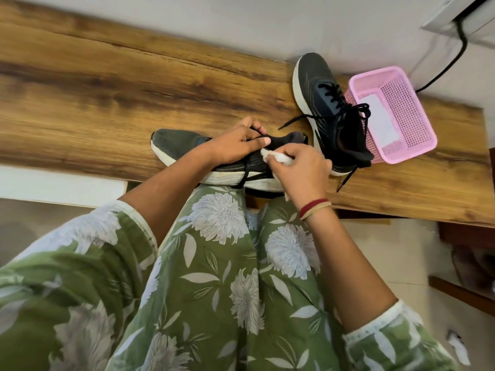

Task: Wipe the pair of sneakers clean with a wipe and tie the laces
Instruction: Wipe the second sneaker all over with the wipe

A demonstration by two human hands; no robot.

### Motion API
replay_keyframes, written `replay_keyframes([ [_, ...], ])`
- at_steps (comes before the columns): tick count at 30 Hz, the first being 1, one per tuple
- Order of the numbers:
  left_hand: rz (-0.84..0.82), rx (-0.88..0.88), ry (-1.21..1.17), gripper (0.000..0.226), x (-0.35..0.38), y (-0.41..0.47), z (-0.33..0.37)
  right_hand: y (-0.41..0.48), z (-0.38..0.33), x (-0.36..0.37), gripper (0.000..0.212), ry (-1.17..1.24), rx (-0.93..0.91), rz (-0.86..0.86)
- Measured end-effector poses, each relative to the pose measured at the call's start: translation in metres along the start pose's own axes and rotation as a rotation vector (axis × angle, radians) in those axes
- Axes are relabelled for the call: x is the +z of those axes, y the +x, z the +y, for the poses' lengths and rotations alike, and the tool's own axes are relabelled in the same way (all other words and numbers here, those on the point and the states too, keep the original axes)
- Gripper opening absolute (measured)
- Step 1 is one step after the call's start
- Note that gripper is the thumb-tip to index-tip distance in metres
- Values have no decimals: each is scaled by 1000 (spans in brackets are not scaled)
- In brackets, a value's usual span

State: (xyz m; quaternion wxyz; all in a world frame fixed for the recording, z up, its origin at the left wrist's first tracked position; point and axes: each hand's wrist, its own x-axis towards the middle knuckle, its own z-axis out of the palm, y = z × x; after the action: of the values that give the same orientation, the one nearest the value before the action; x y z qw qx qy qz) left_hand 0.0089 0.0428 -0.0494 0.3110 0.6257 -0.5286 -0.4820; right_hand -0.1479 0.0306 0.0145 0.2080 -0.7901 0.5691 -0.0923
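Observation:
A dark grey sneaker (176, 145) with a white sole lies sideways at the near edge of the wooden table, toe to the left. My left hand (238, 144) grips its collar and tongue from above. My right hand (300, 167) pinches a crumpled white wipe (276, 157) against the shoe's side near the heel. The second sneaker (321, 103) stands further back to the right, its black laces loose and trailing over the table.
A pink mesh basket (412, 108) holding a white sheet sits right behind the second sneaker. A black cable (455, 62) runs along the wall at top right. The wooden table (107, 89) stretches left. A crumpled white scrap (458, 346) lies on the floor.

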Motion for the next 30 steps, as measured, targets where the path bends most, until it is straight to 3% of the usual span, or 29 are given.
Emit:
replay_keyframes([
  [2, 2, -17, 7, 29, 0, 0, 0, 3, -1, -1, 14, -7, 42, 56],
  [6, 5, -4, -12, 32, -1, 0, -1, -8, -8, 5, 11, -28, -69, -77],
  [10, 10, -11, 21, 34, -1, 0, -1, 2, 0, -4, 11, -45, 6, 50],
  [13, 18, 7, 14, 33, -2, -2, 0, -7, -4, 1, 12, -80, -128, -85],
  [17, 24, -16, 33, 35, -2, -1, 0, 5, -1, -12, 17, -253, -116, 48],
  [21, 51, 6, 30, 35, -1, -1, 0, -2, -11, -6, 14, -225, -209, -135],
  [25, 37, -1, 45, 35, -2, -1, 1, 13, -9, -16, 18, -335, -184, -30],
  [30, 38, 26, 49, 34, -2, -1, 1, 12, -18, -14, 20, -336, -264, -180],
])
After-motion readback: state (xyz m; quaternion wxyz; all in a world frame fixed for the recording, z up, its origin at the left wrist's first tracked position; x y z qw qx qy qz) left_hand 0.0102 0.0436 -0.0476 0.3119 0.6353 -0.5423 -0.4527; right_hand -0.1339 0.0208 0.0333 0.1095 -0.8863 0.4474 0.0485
